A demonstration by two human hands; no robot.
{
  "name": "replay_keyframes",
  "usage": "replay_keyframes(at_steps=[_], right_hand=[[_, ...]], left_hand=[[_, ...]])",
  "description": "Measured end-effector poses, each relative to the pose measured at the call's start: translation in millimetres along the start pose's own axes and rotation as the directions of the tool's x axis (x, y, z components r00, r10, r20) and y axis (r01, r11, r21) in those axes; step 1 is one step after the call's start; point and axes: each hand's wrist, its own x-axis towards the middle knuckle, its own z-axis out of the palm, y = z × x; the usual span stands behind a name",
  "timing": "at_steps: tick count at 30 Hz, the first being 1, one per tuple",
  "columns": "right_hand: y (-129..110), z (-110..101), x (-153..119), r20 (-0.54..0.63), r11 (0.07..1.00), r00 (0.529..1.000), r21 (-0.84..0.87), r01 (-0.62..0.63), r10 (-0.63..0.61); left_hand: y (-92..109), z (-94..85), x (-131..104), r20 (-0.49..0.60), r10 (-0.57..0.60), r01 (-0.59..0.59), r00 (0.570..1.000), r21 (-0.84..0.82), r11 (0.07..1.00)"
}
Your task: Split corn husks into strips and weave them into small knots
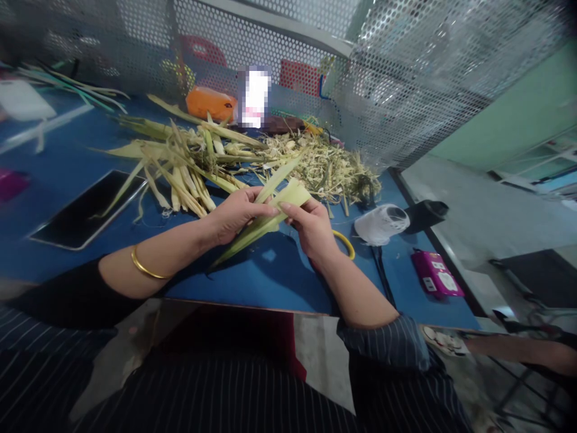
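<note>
My left hand (241,210) and my right hand (311,225) pinch a pale green leaf, like a corn husk (291,195), between thumbs and fingers. The leaf's broad part lies between the hands, and its narrow end points down toward the table's front edge. Behind my left hand is a pile of long dry husk strips (180,174). A heap of small shredded pieces (320,165) lies beyond my right hand. Beside my right wrist is a yellow ring-shaped handle (345,243), partly hidden by the hand.
On the blue table (252,282) are a black tablet (85,210), a white roll (382,222), a dark roll (426,215), a purple box (436,273) and an orange pack (211,103). A perforated metal screen (288,48) stands behind. Someone's arm (518,352) shows at right.
</note>
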Motion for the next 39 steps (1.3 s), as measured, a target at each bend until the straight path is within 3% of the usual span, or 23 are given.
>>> replay_keyframes(at_steps=[6,14,21,27,32,36,39], right_hand=[[-1.2,-2.8,4.1,-0.019,1.0,1.0,-0.004,0.0,0.0],[-0.2,-4.1,4.4,-0.036,1.0,0.999,-0.02,-0.01,0.009],[-2.4,-2.4,2.8,-0.02,0.998,0.998,0.019,-0.056,0.056],[0.1,-4.6,4.8,-0.087,0.996,0.996,-0.094,-0.004,-0.005],[-2.7,-5.2,3.3,-0.156,0.975,0.986,-0.221,0.025,-0.061],[-8.2,-7.0,3.5,-0.146,0.944,0.982,-0.325,0.065,-0.118],[-11.6,-9.4,4.4,-0.072,0.937,0.995,-0.347,0.043,-0.072]], left_hand=[[2.1,-0.6,1.4,-0.043,0.014,-0.014,0.999,0.01,1.0],[-6.0,-3.5,3.4,-0.085,0.136,-0.113,0.987,0.233,0.966],[-6.7,-2.6,5.1,-0.07,0.071,-0.065,0.995,0.089,0.994],[-4.7,-2.7,4.1,-0.116,0.075,-0.056,0.99,0.156,0.986],[0.6,-2.2,0.8,-0.068,-0.047,0.056,0.997,0.126,0.99],[1.4,-3.2,1.1,-0.107,-0.091,0.106,0.99,0.152,0.983],[1.6,-3.5,1.3,-0.076,-0.09,0.107,0.993,0.259,0.96]])
